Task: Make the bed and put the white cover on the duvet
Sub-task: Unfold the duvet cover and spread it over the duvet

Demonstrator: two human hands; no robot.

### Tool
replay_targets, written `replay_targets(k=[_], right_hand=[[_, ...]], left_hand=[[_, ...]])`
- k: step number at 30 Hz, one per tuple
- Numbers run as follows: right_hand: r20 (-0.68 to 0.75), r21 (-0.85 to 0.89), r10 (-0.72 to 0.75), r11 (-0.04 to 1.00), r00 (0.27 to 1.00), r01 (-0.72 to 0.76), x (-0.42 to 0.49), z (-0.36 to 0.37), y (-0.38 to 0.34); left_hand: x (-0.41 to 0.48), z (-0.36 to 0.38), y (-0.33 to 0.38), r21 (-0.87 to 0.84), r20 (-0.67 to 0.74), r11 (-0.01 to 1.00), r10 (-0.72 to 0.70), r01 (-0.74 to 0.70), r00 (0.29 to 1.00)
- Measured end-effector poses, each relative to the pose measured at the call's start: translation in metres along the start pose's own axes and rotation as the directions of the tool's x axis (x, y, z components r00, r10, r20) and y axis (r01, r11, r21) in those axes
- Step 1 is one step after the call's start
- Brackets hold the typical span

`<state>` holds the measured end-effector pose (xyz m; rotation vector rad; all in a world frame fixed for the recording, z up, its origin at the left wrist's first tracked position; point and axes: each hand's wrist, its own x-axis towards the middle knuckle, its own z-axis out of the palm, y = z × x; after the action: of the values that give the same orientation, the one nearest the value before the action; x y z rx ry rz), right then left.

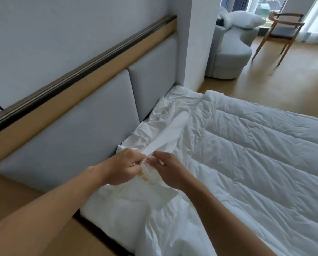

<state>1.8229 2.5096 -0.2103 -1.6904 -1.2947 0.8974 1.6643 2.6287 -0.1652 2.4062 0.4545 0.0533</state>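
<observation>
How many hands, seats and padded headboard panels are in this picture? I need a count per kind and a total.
Hands: 2, left hand, right hand, both pinching the white cover
Seats: 2, grey armchair, wooden chair
Headboard panels: 2, near panel, far panel
Total: 6

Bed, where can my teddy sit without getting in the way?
The quilted duvet lies flat and bare on the right, between the bunched white cover and the floor side; teddy fits there. It is crowded by the headboard, where the left grip and right grip pinch the cover's edge amid crumpled folds.
</observation>
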Motion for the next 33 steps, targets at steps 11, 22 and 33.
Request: replay_targets(k=[11,22,33], right_hand=[[0.149,-0.235,0.009,0.972,0.989,0.027,0.033,0.028,-0.046],[0.068,-0.350,0.135,0.931,0.988,-0.104,0.056,0.029,-0.020],[-0.107,0.240,0.158,0.962,0.982,-0.129,0.085,0.015,-0.030]], left_hand=[[-0.002,-0.083,-0.041,0.195,0.101,0.967,0.149,-0.166,0.984],[0.007,-0.050,-0.115,-0.174,0.458,0.974,-0.052,0.147,0.887],[0.071,-0.077,-0.105,-0.482,0.370,0.869,0.085,0.112,0.925]])
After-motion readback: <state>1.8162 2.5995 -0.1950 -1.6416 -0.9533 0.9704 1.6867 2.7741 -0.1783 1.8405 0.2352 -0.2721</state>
